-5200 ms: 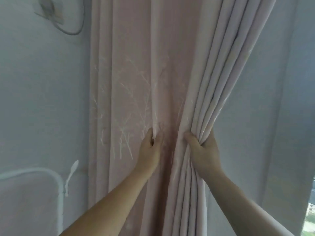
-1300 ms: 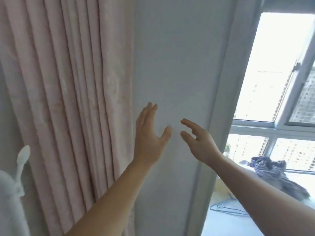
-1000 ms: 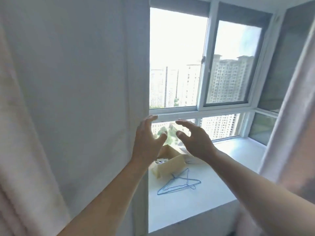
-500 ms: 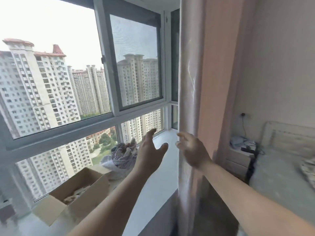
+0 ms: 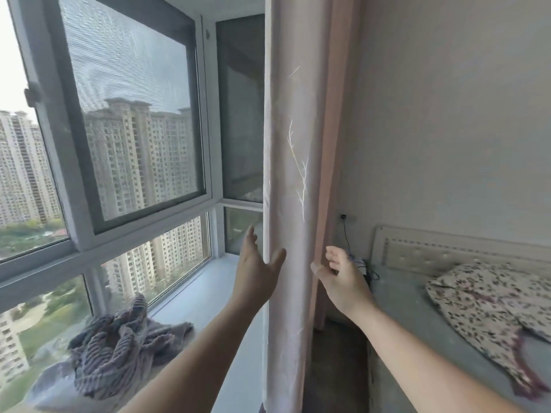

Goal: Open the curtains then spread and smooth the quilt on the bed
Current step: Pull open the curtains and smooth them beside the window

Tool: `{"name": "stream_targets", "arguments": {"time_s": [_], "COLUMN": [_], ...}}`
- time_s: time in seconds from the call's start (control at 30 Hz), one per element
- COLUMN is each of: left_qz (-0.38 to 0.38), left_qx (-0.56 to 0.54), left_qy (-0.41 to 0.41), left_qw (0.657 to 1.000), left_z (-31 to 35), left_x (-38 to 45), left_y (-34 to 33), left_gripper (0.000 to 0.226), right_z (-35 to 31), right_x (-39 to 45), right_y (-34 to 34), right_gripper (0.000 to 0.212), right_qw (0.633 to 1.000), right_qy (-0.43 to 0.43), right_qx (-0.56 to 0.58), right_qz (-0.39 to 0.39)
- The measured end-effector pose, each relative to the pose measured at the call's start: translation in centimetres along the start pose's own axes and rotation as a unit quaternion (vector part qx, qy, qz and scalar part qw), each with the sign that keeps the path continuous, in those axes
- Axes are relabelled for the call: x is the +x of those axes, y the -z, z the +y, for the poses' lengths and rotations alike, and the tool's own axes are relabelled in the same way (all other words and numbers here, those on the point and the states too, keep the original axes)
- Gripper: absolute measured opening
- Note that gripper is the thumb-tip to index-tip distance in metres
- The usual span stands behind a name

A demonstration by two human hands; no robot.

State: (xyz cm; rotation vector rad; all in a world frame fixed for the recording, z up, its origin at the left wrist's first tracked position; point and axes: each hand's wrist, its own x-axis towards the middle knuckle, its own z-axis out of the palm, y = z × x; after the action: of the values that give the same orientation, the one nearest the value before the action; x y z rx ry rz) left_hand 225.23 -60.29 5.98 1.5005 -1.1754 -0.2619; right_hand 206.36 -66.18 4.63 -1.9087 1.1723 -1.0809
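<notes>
The view has swung from the left curtain, bunched against the wall a moment ago, across the window [image 5: 134, 138] to the right curtain [image 5: 286, 204], which hangs as a narrow gathered column between the glass and the bedroom wall. Both hands are raised and hold nothing: the left hand [image 5: 256, 269] spreads its fingers at the curtain's left edge, thumb touching the fabric, and the right hand [image 5: 340, 275] hovers loosely curled just right of it. The window looks almost uncovered, so this curtain probably needs only a short push right. The quilt [image 5: 489, 296] lies crumpled on the bed [image 5: 417, 323] at far right, untouched.
</notes>
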Motion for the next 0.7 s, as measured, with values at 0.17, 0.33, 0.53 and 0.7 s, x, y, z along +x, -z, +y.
{"name": "stream_targets", "arguments": {"time_s": [0.17,0.33,0.53,0.7], "left_qz": [-0.021,-0.067,-0.078,-0.104], "left_qx": [-0.046,-0.092,-0.134,-0.185], "left_qy": [-0.008,-0.035,-0.053,-0.064], "left_qw": [0.999,0.993,0.986,0.975], "left_z": [-2.0,-2.5,-5.2,-5.8], "left_x": [9.0,15.6,24.0,30.0], "left_y": [-0.1,-2.9,-6.7,-11.3], "left_gripper": [0.114,0.126,0.106,0.059], "right_z": [-1.8,-3.4,0.1,4.4], "right_x": [6.4,12.8,21.7,29.9], "right_y": [-3.4,-4.7,-5.0,-5.5], "right_gripper": [0.111,0.101,0.108,0.085], "right_qw": [0.997,0.991,0.987,0.984], "right_qy": [-0.025,0.003,0.033,0.031], "right_qx": [0.013,0.034,0.047,0.106], "right_qz": [0.068,0.131,0.147,0.136]}}
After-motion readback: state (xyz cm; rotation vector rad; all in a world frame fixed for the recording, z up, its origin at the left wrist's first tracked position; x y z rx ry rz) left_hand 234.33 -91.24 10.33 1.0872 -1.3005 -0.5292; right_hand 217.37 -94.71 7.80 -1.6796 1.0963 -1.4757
